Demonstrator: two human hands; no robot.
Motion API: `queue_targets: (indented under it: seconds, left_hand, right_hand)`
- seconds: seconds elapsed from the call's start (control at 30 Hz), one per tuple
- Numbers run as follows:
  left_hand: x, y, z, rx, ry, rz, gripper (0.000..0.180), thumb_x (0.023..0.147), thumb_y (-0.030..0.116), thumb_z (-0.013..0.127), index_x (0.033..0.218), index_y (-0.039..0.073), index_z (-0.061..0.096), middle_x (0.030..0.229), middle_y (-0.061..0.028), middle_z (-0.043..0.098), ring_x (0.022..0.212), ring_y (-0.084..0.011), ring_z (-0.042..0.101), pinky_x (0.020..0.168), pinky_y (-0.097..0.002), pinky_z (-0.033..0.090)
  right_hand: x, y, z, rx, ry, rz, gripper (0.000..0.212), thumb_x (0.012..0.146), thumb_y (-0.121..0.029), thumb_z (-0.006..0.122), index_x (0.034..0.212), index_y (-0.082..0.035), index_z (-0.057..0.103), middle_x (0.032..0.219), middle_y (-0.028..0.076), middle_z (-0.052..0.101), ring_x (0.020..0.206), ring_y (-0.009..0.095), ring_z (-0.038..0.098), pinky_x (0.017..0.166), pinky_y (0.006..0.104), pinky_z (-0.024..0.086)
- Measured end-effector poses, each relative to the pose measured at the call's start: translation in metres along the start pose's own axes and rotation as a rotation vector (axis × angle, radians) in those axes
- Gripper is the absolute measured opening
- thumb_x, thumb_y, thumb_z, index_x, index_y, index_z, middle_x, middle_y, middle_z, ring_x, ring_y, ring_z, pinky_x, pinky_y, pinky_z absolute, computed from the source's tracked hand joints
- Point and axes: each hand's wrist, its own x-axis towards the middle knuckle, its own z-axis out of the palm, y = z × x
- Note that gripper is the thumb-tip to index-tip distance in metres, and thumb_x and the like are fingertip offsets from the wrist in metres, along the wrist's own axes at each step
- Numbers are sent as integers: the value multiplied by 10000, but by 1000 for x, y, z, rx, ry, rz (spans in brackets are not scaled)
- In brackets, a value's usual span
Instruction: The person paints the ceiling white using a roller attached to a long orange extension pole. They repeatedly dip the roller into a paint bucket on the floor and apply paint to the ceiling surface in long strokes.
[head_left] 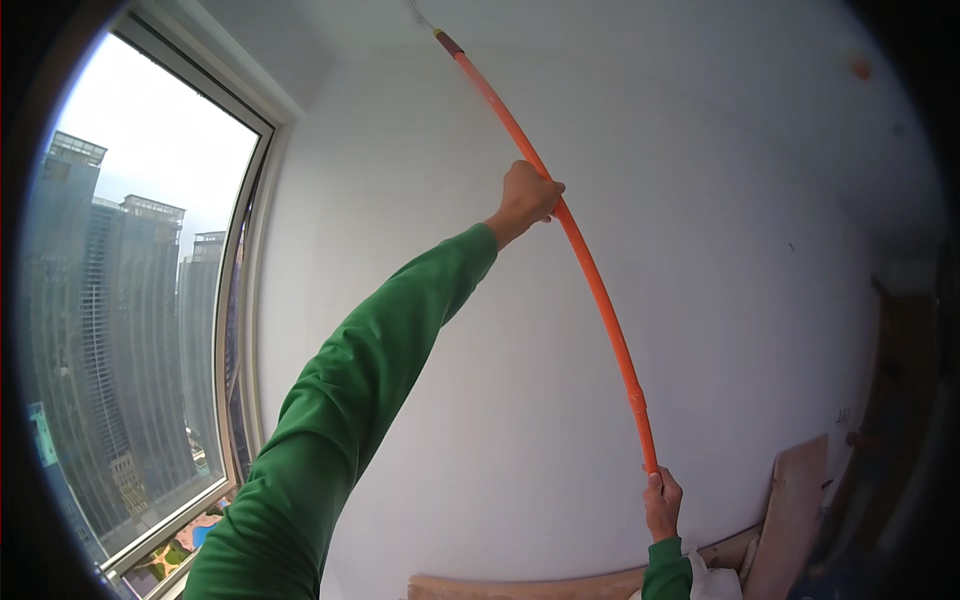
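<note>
A long orange extension pole point(598, 285) rises steeply before me and leans left toward the ceiling. My left hand point(527, 193), arm stretched up in a green sleeve, is wrapped round its upper part. Lower down on the right, my right hand point(662, 503) grips the pole near its bottom end. A joint point(638, 400) shows in the pole a little above that hand. At the top sits a dark collar point(449, 42), from which a thin metal rod point(420, 14) runs up out of the picture. Whatever the rod carries is hidden.
A pale wall point(430, 400) stands ahead, meeting the ceiling point(640, 30) above. To the left is a tall window point(150, 270) with high-rise buildings outside. Wooden boards point(795, 500) lean at the lower right, beside white sheeting point(712, 580). Another board point(520, 590) lies along the wall's foot.
</note>
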Motion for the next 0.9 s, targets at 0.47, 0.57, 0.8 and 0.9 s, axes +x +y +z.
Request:
queue_targets:
  seconds: [0.47, 0.57, 0.8, 0.9]
  left_hand:
    - [-28, 29, 73, -56, -90, -29, 154, 800, 34, 662, 751, -104, 614, 673, -204, 669, 522, -245, 678, 459, -305, 570]
    - [-23, 27, 61, -45, -76, -33, 156, 814, 39, 663, 774, -107, 625, 703, -212, 681, 564, -246, 698, 478, -304, 586]
    - [-8, 23, 36, -22, -5, -75, 171, 836, 52, 668, 826, -113, 624, 768, -209, 694, 631, -256, 721, 517, -307, 611]
    - [0, 12, 16, -4, -5, -90, 170, 838, 52, 673, 838, -110, 619, 780, -206, 693, 645, -261, 724, 515, -300, 610]
  right_hand:
    - [-25, 22, -94, -47, 63, -2, 428, 1001, -375, 516, 1045, 24, 667, 640, -56, 434, 551, 49, 370, 497, 245, 296]
    - [-14, 12, -85, -50, 60, -6, 411, 999, -345, 515, 1056, 33, 665, 651, -57, 429, 562, 50, 364, 508, 246, 293]
    - [16, 11, -60, -54, 13, -74, 450, 1016, -409, 513, 1080, 12, 658, 645, -71, 391, 525, 32, 344, 463, 221, 276]
    - [25, 8, -40, -58, -18, -84, 432, 1020, -380, 509, 1101, 16, 661, 645, -67, 400, 535, 37, 363, 473, 227, 296]
